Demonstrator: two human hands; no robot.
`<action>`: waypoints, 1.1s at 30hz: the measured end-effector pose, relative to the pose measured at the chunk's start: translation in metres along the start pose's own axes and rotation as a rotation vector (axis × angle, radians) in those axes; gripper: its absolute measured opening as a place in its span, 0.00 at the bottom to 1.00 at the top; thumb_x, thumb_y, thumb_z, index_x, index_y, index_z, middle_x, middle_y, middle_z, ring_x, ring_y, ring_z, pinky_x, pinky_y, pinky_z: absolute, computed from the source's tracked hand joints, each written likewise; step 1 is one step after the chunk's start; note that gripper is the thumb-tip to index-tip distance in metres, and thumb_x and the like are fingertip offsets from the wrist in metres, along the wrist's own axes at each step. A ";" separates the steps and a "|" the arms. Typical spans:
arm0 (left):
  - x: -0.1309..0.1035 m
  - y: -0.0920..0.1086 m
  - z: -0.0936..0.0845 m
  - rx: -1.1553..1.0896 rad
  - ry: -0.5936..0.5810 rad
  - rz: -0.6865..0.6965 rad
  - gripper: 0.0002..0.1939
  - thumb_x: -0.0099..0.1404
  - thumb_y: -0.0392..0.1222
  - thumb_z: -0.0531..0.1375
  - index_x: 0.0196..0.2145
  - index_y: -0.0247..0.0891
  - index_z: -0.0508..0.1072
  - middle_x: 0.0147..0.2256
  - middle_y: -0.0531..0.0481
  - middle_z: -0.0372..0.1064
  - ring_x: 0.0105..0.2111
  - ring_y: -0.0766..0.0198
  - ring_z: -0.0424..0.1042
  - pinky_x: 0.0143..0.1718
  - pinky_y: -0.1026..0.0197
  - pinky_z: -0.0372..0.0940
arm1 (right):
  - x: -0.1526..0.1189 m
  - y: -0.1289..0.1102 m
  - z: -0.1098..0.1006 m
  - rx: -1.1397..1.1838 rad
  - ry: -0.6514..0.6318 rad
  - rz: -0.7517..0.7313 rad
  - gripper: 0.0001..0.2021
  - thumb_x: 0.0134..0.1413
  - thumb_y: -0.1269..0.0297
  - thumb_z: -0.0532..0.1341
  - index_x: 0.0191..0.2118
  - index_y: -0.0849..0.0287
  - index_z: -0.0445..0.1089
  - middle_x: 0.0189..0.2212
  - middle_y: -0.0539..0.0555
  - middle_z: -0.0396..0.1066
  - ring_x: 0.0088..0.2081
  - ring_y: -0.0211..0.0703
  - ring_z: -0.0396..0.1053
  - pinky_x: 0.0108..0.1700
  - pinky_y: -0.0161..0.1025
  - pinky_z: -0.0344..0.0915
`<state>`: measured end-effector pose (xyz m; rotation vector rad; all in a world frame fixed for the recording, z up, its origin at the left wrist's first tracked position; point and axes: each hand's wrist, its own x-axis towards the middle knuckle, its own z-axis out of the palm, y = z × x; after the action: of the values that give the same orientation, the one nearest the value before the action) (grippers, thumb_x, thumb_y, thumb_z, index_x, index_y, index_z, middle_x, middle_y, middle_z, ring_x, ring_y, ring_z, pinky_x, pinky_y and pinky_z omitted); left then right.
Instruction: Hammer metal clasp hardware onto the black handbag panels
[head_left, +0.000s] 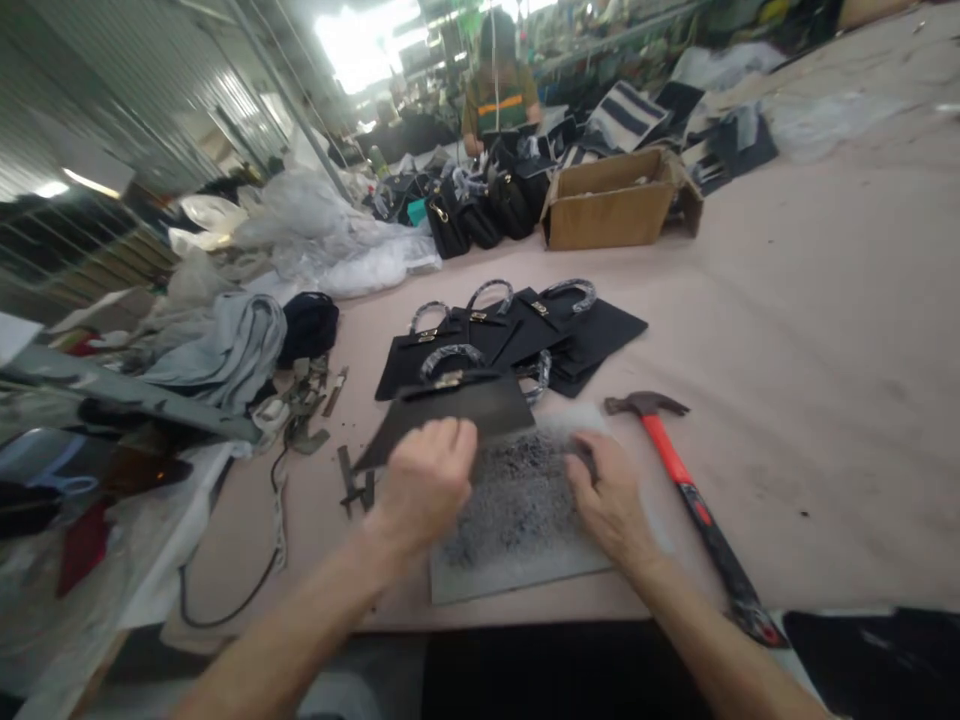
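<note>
My left hand point(433, 478) is closed on the near edge of a black bag panel point(480, 405), which is tilted and slightly blurred above the table. A handle wrapped in clear film point(452, 358) and a metal clasp are at the panel's far edge. My right hand point(606, 488) is over the right part of a worn grey board point(517, 520), its fingers bent and thumb apart; a small dark thing shows at the fingers, too blurred to make out. Several black panels with wrapped handles point(510, 335) lie overlapping just beyond.
A hammer with a red and black handle point(667, 450) lies right of the board. Metal tools point(352, 480) and a cord lie left. Farther back are a cardboard box point(611, 215), black bags point(480, 215), plastic wrap point(322, 235) and a seated person point(499, 95).
</note>
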<state>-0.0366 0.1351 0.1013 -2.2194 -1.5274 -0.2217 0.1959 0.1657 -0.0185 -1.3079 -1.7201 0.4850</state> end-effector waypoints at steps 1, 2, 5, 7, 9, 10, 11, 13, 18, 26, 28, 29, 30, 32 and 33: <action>-0.027 0.032 0.002 -0.035 0.030 0.052 0.16 0.64 0.26 0.50 0.41 0.31 0.76 0.32 0.42 0.70 0.30 0.56 0.69 0.30 0.57 0.63 | -0.001 0.003 -0.003 0.109 0.049 0.071 0.16 0.65 0.57 0.54 0.50 0.60 0.70 0.48 0.62 0.74 0.52 0.54 0.71 0.56 0.55 0.66; -0.052 0.061 0.006 -0.075 0.046 0.087 0.16 0.65 0.26 0.50 0.43 0.29 0.75 0.32 0.41 0.70 0.29 0.56 0.68 0.29 0.57 0.63 | -0.001 0.005 -0.006 0.209 0.095 0.142 0.16 0.65 0.56 0.55 0.49 0.59 0.71 0.48 0.61 0.75 0.51 0.53 0.71 0.56 0.54 0.66; -0.102 0.125 0.018 -0.185 -0.002 0.114 0.17 0.65 0.27 0.50 0.46 0.24 0.74 0.37 0.37 0.70 0.33 0.55 0.68 0.32 0.55 0.65 | -0.003 0.011 -0.012 0.423 0.167 0.285 0.16 0.63 0.53 0.58 0.48 0.58 0.72 0.47 0.58 0.76 0.49 0.51 0.73 0.56 0.54 0.67; -0.114 0.146 0.020 -0.235 -0.019 0.079 0.17 0.65 0.28 0.50 0.47 0.24 0.73 0.39 0.36 0.70 0.34 0.55 0.68 0.33 0.54 0.65 | -0.002 0.013 -0.014 0.456 0.108 0.274 0.16 0.61 0.53 0.60 0.48 0.58 0.72 0.47 0.58 0.75 0.49 0.51 0.73 0.56 0.54 0.67; -0.113 0.155 0.015 -0.269 -0.035 0.054 0.16 0.66 0.29 0.50 0.47 0.24 0.73 0.38 0.37 0.69 0.33 0.56 0.67 0.33 0.54 0.64 | 0.000 0.010 -0.015 0.376 -0.004 0.177 0.16 0.60 0.54 0.60 0.49 0.58 0.71 0.47 0.59 0.75 0.49 0.52 0.72 0.56 0.55 0.67; -0.111 0.157 0.012 -0.285 -0.036 0.062 0.15 0.67 0.30 0.50 0.46 0.25 0.74 0.38 0.38 0.69 0.33 0.56 0.67 0.32 0.55 0.64 | 0.001 0.007 -0.015 0.303 -0.057 0.101 0.16 0.60 0.55 0.60 0.49 0.58 0.71 0.48 0.60 0.74 0.50 0.52 0.72 0.56 0.56 0.67; -0.109 0.159 0.008 -0.300 -0.034 0.084 0.15 0.67 0.31 0.50 0.44 0.26 0.74 0.37 0.39 0.69 0.32 0.57 0.66 0.31 0.55 0.63 | 0.002 0.003 -0.015 0.222 -0.101 0.013 0.15 0.59 0.56 0.60 0.49 0.58 0.71 0.48 0.61 0.73 0.51 0.54 0.71 0.56 0.57 0.66; -0.106 0.162 0.004 -0.328 -0.023 0.140 0.14 0.68 0.31 0.50 0.43 0.28 0.74 0.36 0.40 0.69 0.31 0.57 0.66 0.29 0.56 0.62 | 0.002 -0.011 -0.016 0.061 -0.178 -0.170 0.14 0.59 0.59 0.60 0.48 0.58 0.71 0.49 0.62 0.72 0.53 0.56 0.69 0.57 0.58 0.64; -0.119 0.165 0.013 -0.402 0.036 0.110 0.12 0.71 0.36 0.54 0.45 0.29 0.74 0.42 0.40 0.72 0.38 0.55 0.71 0.42 0.51 0.68 | -0.004 -0.050 -0.010 -0.239 -0.466 -0.448 0.20 0.59 0.62 0.61 0.56 0.61 0.69 0.59 0.66 0.66 0.60 0.61 0.62 0.61 0.61 0.59; -0.158 0.121 0.022 -0.433 -0.004 -0.182 0.34 0.65 0.59 0.61 0.58 0.27 0.69 0.63 0.24 0.61 0.66 0.33 0.57 0.62 0.29 0.57 | -0.015 -0.056 0.021 -0.441 -0.589 -0.480 0.26 0.62 0.54 0.61 0.62 0.62 0.66 0.63 0.66 0.62 0.65 0.62 0.56 0.67 0.64 0.47; -0.166 0.114 0.025 -0.437 -0.048 -0.196 0.37 0.64 0.59 0.63 0.60 0.27 0.68 0.64 0.24 0.59 0.67 0.32 0.55 0.62 0.28 0.56 | -0.018 -0.055 0.023 -0.446 -0.570 -0.473 0.26 0.63 0.54 0.60 0.62 0.62 0.66 0.63 0.66 0.62 0.65 0.61 0.56 0.67 0.63 0.46; -0.170 0.113 0.027 -0.442 -0.051 -0.189 0.37 0.64 0.59 0.63 0.61 0.28 0.67 0.64 0.24 0.59 0.67 0.33 0.54 0.63 0.28 0.55 | -0.019 -0.055 0.023 -0.447 -0.564 -0.472 0.26 0.63 0.54 0.60 0.62 0.62 0.66 0.63 0.65 0.62 0.65 0.61 0.57 0.67 0.63 0.46; -0.172 0.113 0.029 -0.447 -0.042 -0.181 0.37 0.64 0.60 0.62 0.61 0.28 0.67 0.64 0.25 0.59 0.68 0.33 0.54 0.64 0.28 0.54 | -0.020 -0.055 0.023 -0.449 -0.559 -0.472 0.25 0.63 0.55 0.59 0.62 0.62 0.66 0.63 0.65 0.63 0.65 0.61 0.57 0.67 0.62 0.47; -0.175 0.113 0.033 -0.452 -0.018 -0.172 0.37 0.66 0.61 0.61 0.61 0.27 0.67 0.64 0.25 0.59 0.68 0.34 0.53 0.65 0.29 0.53 | -0.020 -0.056 0.022 -0.456 -0.553 -0.470 0.25 0.64 0.55 0.58 0.62 0.62 0.65 0.62 0.65 0.63 0.64 0.61 0.58 0.66 0.62 0.48; -0.176 0.113 0.035 -0.452 -0.010 -0.167 0.37 0.66 0.61 0.60 0.61 0.27 0.67 0.64 0.25 0.59 0.68 0.34 0.53 0.65 0.29 0.53 | -0.020 -0.057 0.022 -0.460 -0.550 -0.468 0.25 0.64 0.55 0.58 0.62 0.62 0.65 0.62 0.65 0.63 0.64 0.61 0.58 0.66 0.62 0.48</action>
<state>-0.0033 -0.0326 -0.0240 -2.4214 -1.8117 -0.6664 0.1467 0.1311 0.0036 -1.0649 -2.6317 0.1801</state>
